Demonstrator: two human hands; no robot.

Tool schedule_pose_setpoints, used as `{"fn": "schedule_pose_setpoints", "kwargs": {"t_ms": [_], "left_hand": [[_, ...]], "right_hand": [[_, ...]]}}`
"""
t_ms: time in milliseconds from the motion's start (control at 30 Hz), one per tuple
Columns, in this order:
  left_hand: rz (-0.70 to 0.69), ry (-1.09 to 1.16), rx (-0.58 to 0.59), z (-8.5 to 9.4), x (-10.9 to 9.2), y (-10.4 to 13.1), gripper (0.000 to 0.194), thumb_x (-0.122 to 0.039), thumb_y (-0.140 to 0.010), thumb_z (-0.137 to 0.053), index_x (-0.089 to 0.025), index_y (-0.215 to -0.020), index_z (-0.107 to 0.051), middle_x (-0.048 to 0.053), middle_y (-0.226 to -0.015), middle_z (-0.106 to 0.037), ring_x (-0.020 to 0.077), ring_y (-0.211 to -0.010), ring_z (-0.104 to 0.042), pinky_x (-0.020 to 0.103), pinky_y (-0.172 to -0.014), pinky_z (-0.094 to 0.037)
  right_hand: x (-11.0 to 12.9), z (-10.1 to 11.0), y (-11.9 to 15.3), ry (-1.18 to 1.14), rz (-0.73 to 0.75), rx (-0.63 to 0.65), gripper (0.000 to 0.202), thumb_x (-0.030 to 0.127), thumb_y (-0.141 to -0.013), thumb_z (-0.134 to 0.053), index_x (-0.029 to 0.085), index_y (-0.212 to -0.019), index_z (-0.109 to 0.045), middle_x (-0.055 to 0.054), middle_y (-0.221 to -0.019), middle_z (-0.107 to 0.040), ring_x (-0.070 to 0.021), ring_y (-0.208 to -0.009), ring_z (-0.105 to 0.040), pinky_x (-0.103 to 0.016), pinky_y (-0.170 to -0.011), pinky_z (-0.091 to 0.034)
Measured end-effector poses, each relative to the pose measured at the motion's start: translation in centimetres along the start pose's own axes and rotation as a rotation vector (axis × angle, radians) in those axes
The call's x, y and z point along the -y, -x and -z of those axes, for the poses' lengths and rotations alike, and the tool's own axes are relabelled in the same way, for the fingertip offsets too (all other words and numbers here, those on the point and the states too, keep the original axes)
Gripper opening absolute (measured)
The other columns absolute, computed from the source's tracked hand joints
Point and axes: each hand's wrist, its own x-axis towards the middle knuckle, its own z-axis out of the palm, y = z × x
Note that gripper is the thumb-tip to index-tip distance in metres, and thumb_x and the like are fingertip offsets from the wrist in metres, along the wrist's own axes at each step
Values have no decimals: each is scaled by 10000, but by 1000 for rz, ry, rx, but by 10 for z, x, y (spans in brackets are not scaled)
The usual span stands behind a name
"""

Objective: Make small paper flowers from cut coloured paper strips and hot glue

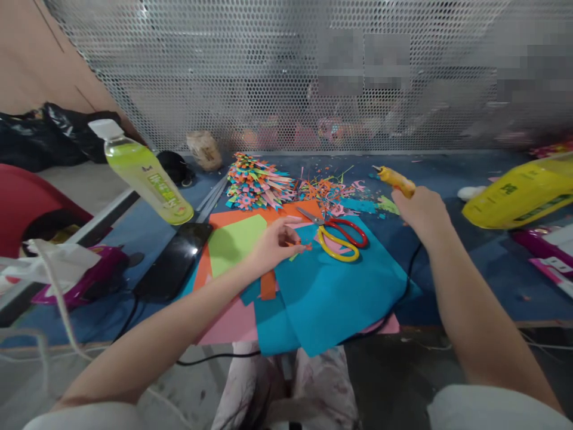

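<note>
Over the coloured sheets, my left hand (271, 246) is closed, with a small cut piece of orange paper (305, 246) at its fingertips. My right hand (423, 212) grips a yellow hot glue gun (396, 180), its nozzle pointing up and left over the table. Scissors (339, 257) with one red and one yellow handle loop lie open on the blue paper (344, 292), right of my left hand. Beyond the hands stands a cone-shaped bundle of cut paper flowers and strips (255, 182) in several colours. Paper scraps (329, 190) are scattered beside it.
A black phone (174, 260) and a green drink bottle (143, 173) are on the left. A yellow pouch (519, 194) is at the right. A perforated metal panel (268, 71) rises behind the blue table (452, 280). A black cord (409, 278) crosses the paper's right side.
</note>
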Motion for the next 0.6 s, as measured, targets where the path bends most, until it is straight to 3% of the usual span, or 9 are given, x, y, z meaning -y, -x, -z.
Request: {"fn": "schedule_pose_setpoints", "kwargs": {"t_ms": [100, 200, 333, 467, 600], "left_hand": [[96, 226, -108, 2, -6, 0, 431, -276, -558, -805, -150, -929, -623, -38, -679, -561, 108, -629, -602, 230, -604, -471], [191, 380, -173, 6, -11, 2, 349, -327, -521, -830, -144, -729, -618, -20, -670, -607, 93, -580, -582, 223, -570, -456], [227, 442, -253, 15, -12, 2, 329, -327, -503, -842, -153, -701, -646, -7, -693, -638, 89, -583, -569, 218, -545, -440], [290, 545, -319, 23, -14, 0, 303, -323, -519, -819, -155, -727, -677, 20, -725, -661, 117, -634, -592, 232, -556, -436], [297, 568, -329, 27, -19, 1, 240, -304, -532, -791, -144, -667, -673, 22, -654, -656, 126, -618, -599, 242, -575, -430]], "right_hand": [[13, -2, 12, -61, 117, -173, 322, 461, -798, -476, 167, -921, -525, -133, -859, -606, -282, -858, -592, -389, -734, -451], [30, -6, 26, -171, 369, -333, 246, 418, -751, -549, 214, -839, -445, -87, -815, -576, -248, -802, -574, -372, -706, -455], [63, -11, 44, -322, 644, -440, 301, 404, -713, -601, 236, -856, -396, -68, -826, -555, -251, -818, -573, -395, -706, -481], [88, -19, 61, -407, 733, -440, 349, 353, -709, -652, 218, -944, -433, -78, -915, -584, -242, -847, -603, -392, -705, -510], [83, -33, 71, -460, 707, -444, 400, 352, -703, -674, 220, -1012, -458, -69, -919, -604, -228, -815, -624, -365, -661, -524]]}}
